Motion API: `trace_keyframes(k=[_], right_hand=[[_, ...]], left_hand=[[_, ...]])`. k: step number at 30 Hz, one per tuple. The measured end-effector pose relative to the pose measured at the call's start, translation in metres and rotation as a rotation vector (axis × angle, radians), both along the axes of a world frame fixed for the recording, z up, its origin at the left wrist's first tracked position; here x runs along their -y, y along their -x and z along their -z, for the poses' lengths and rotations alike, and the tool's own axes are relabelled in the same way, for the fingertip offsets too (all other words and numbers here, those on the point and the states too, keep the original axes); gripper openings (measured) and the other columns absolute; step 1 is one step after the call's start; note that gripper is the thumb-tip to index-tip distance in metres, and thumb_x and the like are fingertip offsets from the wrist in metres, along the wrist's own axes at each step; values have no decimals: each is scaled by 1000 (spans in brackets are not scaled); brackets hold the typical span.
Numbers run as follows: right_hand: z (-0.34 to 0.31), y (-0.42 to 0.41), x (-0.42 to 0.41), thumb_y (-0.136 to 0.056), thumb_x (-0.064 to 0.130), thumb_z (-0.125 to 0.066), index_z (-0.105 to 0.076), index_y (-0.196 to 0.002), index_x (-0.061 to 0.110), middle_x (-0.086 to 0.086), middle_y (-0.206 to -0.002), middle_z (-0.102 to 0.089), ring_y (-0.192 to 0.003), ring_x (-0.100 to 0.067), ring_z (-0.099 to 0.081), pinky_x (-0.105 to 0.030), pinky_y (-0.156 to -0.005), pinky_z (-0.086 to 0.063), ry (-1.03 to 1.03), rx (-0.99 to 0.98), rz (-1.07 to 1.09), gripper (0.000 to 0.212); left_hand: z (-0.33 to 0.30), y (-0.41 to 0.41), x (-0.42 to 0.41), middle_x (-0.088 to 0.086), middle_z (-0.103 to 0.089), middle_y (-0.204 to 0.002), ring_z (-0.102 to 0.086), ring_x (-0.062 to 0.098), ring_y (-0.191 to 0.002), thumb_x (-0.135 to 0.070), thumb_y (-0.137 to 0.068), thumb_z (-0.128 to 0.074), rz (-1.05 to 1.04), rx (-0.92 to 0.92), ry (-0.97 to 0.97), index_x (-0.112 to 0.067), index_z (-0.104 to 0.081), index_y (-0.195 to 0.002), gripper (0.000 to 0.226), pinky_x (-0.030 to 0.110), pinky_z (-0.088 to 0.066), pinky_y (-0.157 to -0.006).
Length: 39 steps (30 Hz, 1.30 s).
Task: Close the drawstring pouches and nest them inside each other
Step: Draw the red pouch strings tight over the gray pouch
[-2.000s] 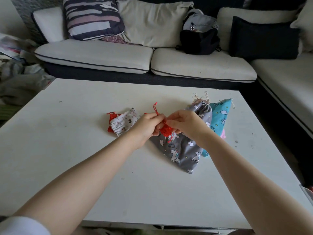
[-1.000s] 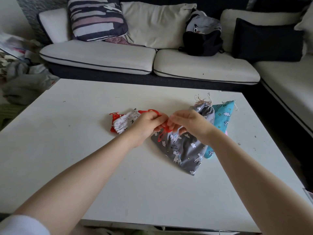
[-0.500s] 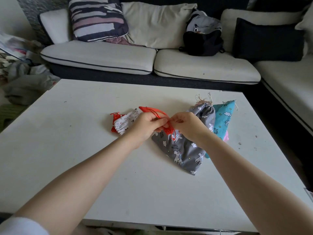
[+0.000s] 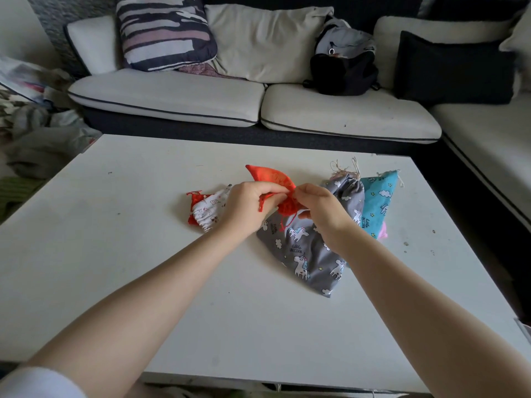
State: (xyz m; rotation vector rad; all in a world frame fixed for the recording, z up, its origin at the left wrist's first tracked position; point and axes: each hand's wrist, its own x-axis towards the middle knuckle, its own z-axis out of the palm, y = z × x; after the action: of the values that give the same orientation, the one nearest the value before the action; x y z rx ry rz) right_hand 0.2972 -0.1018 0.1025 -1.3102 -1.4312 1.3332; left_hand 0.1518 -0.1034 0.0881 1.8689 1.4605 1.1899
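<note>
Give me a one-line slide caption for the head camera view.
Both hands, left and right, pinch a small red pouch above the grey unicorn pouch on a white table.

Two bare forearms in view, hands point(image 4: 247, 206) and point(image 4: 321, 209) bare too: no gloves, rings or watch. White sleeve point(image 4: 37, 382) on left arm, pushed up past elbow.

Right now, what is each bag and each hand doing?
Red pouch: lifted off the table, held by both hands.
Left hand: grip pinching the red pouch.
Right hand: grip pinching the red pouch.
Grey unicorn pouch: lying flat, top cinched.
Blue pouch: lying partly under the grey one, top drawn in.
White patterned pouch: lying on the table, scrunched.
</note>
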Motion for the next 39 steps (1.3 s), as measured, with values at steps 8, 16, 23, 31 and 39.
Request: trace_keyframes(k=[8,16,23,31,39], right_hand=[[-4,6,5,-86,4,-57,-54,-70,13,3,-62,-54,-51,0,-49,-12,-53,-36,-78,97,-56,19],[2,5,3,-78,12,-66,-59,-63,18,4,-62,-63,-56,-3,-54,-15,-55,-39,-140,322,69,17],[5,-1,-2,-85,1,-58,-54,-68,11,-6,-63,-53,-57,-14,-48,-22,-54,-38,85,7,84,19],[8,-1,-3,-91,1,-50,-59,-75,10,-6,-67,-56,-56,-12,-48,-19,-54,-40,108,-165,36,21],[7,0,-1,-90,0,-51,-60,-74,10,-6,-70,-56,-67,-16,-48,-27,-69,-36,5,-269,-107,21]], left_hand=[[-12,1,2,8,-72,-79,-60,16,-68,-9,-84,-60,-5,-213,63,-13,-74,-91,17,17,-40,-58],[-7,0,7,6,-73,-76,-66,17,-69,-9,-84,-61,17,-108,9,-14,-74,-90,15,21,-48,-67],[2,8,7,-2,-73,-84,-66,9,-80,-22,-82,-61,126,-65,-91,-17,-74,-98,22,25,-51,-73],[4,9,2,6,-72,-78,-60,1,-69,-21,-81,-61,106,-83,-89,-12,-75,-92,20,18,-47,-63],[-3,-2,1,-5,-70,-75,-67,15,-75,-17,-81,-68,-107,90,111,-23,-72,-81,7,33,-54,-72]])
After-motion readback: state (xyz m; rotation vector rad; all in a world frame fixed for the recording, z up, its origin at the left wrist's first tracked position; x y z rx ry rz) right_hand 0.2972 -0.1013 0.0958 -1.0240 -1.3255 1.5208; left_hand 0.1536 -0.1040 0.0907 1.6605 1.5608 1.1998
